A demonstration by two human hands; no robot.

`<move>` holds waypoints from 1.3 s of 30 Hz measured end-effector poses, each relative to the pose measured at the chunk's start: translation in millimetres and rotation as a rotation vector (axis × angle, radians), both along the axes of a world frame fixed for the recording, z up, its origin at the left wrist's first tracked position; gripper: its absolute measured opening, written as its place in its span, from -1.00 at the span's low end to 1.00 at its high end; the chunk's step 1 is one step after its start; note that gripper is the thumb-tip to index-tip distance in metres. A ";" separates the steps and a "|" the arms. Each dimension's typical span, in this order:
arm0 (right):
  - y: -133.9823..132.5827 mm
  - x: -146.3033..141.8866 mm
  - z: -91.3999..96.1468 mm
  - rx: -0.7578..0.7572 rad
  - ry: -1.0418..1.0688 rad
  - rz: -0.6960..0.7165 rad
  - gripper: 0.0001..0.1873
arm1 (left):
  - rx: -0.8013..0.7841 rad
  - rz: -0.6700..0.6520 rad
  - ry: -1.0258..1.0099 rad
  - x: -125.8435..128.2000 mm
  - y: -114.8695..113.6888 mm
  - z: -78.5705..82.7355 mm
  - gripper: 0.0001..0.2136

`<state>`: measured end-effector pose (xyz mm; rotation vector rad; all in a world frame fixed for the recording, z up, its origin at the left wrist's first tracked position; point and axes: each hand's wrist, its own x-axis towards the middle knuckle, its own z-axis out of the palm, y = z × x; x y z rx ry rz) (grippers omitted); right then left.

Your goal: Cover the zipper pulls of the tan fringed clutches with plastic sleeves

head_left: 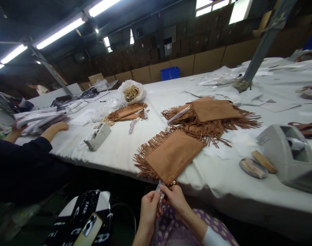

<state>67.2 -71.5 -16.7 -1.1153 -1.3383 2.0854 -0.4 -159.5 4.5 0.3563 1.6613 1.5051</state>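
Observation:
A tan fringed pouch lies flat at the table's near edge, its zipper end toward me. Just below that corner, my left hand pinches a narrow strip in clear plastic wrap. My right hand has its fingers closed on the same wrapped strip, close to a gold metal clasp at the pouch corner. Whether the strip is fastened to the pouch I cannot tell. Behind it are more fringed pouches in a pile, with a wrapped strap on top.
Tape dispensers stand left and right. Beside the right one sit a round dish and a wooden block. A plastic bag of gold hardware lies farther back. A co-worker's hand rests near stacked material at left.

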 end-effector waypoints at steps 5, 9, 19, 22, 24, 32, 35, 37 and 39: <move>2.4 4.6 3.4 0.019 -0.004 0.054 -0.61 | 0.017 0.073 0.054 1.9 1.7 -1.7 -0.55; 4.9 5.3 2.7 0.041 -0.032 0.073 -0.63 | 0.022 0.089 0.126 1.9 2.2 -11.7 -0.56; 9.0 7.3 6.1 0.040 -0.036 0.129 -0.65 | 0.055 0.240 0.208 9.7 5.2 -8.7 -0.62; 7.0 8.3 11.1 0.015 -0.041 0.110 -0.66 | -0.002 0.224 0.371 15.3 2.9 -7.8 -0.66; 5.7 10.0 14.5 -0.034 -0.021 0.100 -0.67 | -0.023 0.203 0.546 18.5 -1.8 -9.9 -0.68; 4.0 21.8 40.1 -0.416 0.154 0.100 -0.91 | 0.001 -0.247 1.202 6.6 -28.5 -13.5 -0.61; 1.8 21.9 45.3 -0.383 0.154 0.077 -0.82 | -0.033 -0.308 1.316 4.0 -28.6 -11.9 -0.59; 1.3 21.2 44.8 -0.305 0.131 0.070 -0.77 | -0.026 -0.342 1.269 6.7 -31.1 -13.4 -0.58; 3.0 20.8 42.6 -0.229 0.110 0.062 -0.77 | -0.022 -0.325 1.118 11.8 -42.6 -19.9 -0.56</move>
